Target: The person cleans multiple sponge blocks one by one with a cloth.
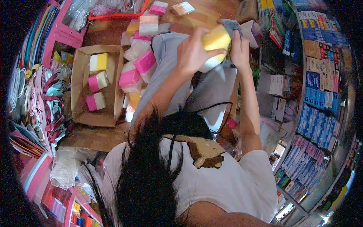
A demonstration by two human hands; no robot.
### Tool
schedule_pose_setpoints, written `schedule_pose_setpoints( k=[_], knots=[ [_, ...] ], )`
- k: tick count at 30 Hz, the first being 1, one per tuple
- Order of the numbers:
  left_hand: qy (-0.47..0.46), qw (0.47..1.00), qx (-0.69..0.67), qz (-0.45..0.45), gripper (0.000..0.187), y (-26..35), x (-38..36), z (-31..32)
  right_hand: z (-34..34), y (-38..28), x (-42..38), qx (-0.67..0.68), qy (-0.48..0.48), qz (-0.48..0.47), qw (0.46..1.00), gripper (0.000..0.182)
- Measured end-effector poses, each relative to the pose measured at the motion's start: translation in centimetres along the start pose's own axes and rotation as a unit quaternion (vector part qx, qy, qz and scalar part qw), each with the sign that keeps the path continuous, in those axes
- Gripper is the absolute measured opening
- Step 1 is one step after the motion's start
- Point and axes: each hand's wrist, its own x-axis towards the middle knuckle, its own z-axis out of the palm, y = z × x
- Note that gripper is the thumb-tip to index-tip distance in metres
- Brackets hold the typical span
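My left hand point(193, 51) is wrapped round a yellow-and-white block point(217, 39), held up over my lap. Close on its right side, my right hand point(240, 49) grips a dark grey cloth point(231, 27) that reaches the block's edge. Whether the block is wrapped cannot be told. Left of my legs, an open cardboard box point(85, 109) holds a yellow-and-white block point(98, 62) and two pink-and-white blocks point(98, 82). Between the box and my leg lies a pile of pink-and-white blocks point(145, 61), some in clear plastic.
Shelves of stacked small boxes point(317, 98) stand close on my right. A pink rack point(62, 28) with hanging goods borders the left. A red-rimmed basket point(120, 16) is ahead on the wooden floor point(211, 11), near a small packet point(183, 8).
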Motion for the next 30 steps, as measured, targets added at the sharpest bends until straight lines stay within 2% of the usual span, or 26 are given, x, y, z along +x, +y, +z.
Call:
schedule_pose_setpoints(
  k=[2, 3, 4, 6, 7, 8, 9, 10, 11, 12, 14, 15, 18, 19, 20, 21, 22, 24, 25, 27, 28, 29, 30],
  knots=[
    [0.051, 0.998, -0.032, -0.019, 0.058, -0.4, 0.6, -1.2, -0.2, 1.7, -0.9, -0.017, 0.017, 0.068, 0.997, 0.038],
    [0.144, 0.985, -0.084, 0.051, 0.061, -1.9, 1.5, -0.7, -0.5, 2.6, -1.1, -0.067, 0.023, 0.049, 0.996, 0.039],
    [0.144, 0.946, -0.284, -0.057, 0.062, -3.3, 2.2, -0.4, -0.7, 3.4, -0.5, -0.069, 0.08, 0.018, 0.994, 0.04],
    [0.151, 0.983, -0.104, -0.008, 0.061, -1.6, 2.8, -3.6, -1.0, 3.4, -0.2, -0.074, 0.19, -0.031, 0.978, 0.041],
    [0.11, 0.984, -0.134, -0.035, 0.061, -1.5, 2.5, -3.2, -1.6, 2.7, 0.5, 0.032, 0.209, 0.057, 0.976, 0.042],
    [0.065, 0.983, -0.161, -0.064, 0.061, -1.3, 1.9, -2.5, -1.6, -0.7, 1.2, 0.055, 0.257, -0.008, 0.965, 0.04],
    [0.046, 0.99, -0.112, -0.07, 0.061, -0.9, 1.4, -1.9, -1.6, -1.7, 1.6, 0.085, 0.201, -0.007, 0.976, 0.038],
    [0.051, 0.993, -0.1, -0.04, 0.06, -1.2, 1.1, -0.7, -1.4, -2.4, 2.1, 0.113, 0.146, -0.008, 0.983, 0.036],
    [0.017, 0.995, -0.091, -0.042, 0.059, -0.5, 1.0, -0.8, -0.7, -3.5, 2.4, -0.046, 0.134, -0.214, 0.966, 0.036],
    [-0.017, 0.995, -0.084, -0.045, 0.057, 0.2, 0.8, -1.0, 0.2, -4.3, 2.5, -0.204, 0.111, -0.405, 0.884, 0.037],
    [-0.027, 0.997, -0.066, -0.031, 0.055, -0.4, 0.7, -1.7, 1.5, -4.9, 1.6, -0.148, 0.023, -0.223, 0.963, 0.04],
    [-0.029, 0.998, -0.055, -0.023, 0.053, -0.8, 0.8, -2.1, 2.0, -4.9, 1.3, -0.115, -0.022, -0.13, 0.985, 0.041],
    [0.022, 0.988, -0.138, -0.07, 0.05, -1.0, 0.6, -1.9, 2.6, -1.0, 0.6, -0.192, 0.082, -0.055, 0.976, 0.049],
    [0.028, 0.976, -0.206, -0.059, 0.048, -1.5, 1.2, -2.2, 1.8, -0.1, 0.7, -0.156, 0.07, 0.027, 0.985, 0.052],
    [0.052, 0.929, -0.345, -0.125, 0.044, -3.3, 1.7, -2.2, 0.8, 0.7, 0.9, -0.117, 0.058, 0.107, 0.986, 0.055],
    [0.018, 0.876, -0.456, -0.157, 0.045, -1.8, 1.8, -3.5, 0.3, 2.0, 0.8, -0.071, 0.14, 0.133, 0.979, 0.06],
    [-0.015, 0.807, -0.56, -0.186, 0.046, -0.3, 1.8, -4.7, -0.5, 3.1, 0.9, -0.049, 0.168, 0.195, 0.965, 0.055],
    [-0.065, 0.881, -0.438, -0.164, 0.05, -0.8, 1.8, -5.0, -1.0, -0.5, 1.4, 0.2, 0.293, 0.118, 0.928, 0.048],
    [-0.093, 0.911, -0.373, -0.152, 0.052, -0.9, 1.8, -5.0, -1.1, -2.5, 1.4, 0.231, 0.305, 0.106, 0.918, 0.048],
    [-0.08, 0.906, -0.397, -0.126, 0.058, -0.9, 1.5, -4.7, -0.9, -5.6, 1.4, 0.29, 0.329, 0.083, 0.895, 0.056],
    [-0.071, 0.903, -0.409, -0.113, 0.06, -0.9, 1.5, -4.5, -0.3, -6.0, 1.2, 0.349, 0.29, 0.076, 0.888, 0.058],
    [-0.072, 0.894, -0.42, -0.137, 0.059, -0.8, 1.1, -4.2, 0.3, -6.3, 1.1, 0.407, 0.248, 0.068, 0.876, 0.06],
    [-0.055, 0.864, -0.478, -0.149, 0.058, -0.6, 0.7, -3.5, 1.0, -6.8, 1.0, 0.463, 0.204, 0.06, 0.86, 0.062]
  ],
)
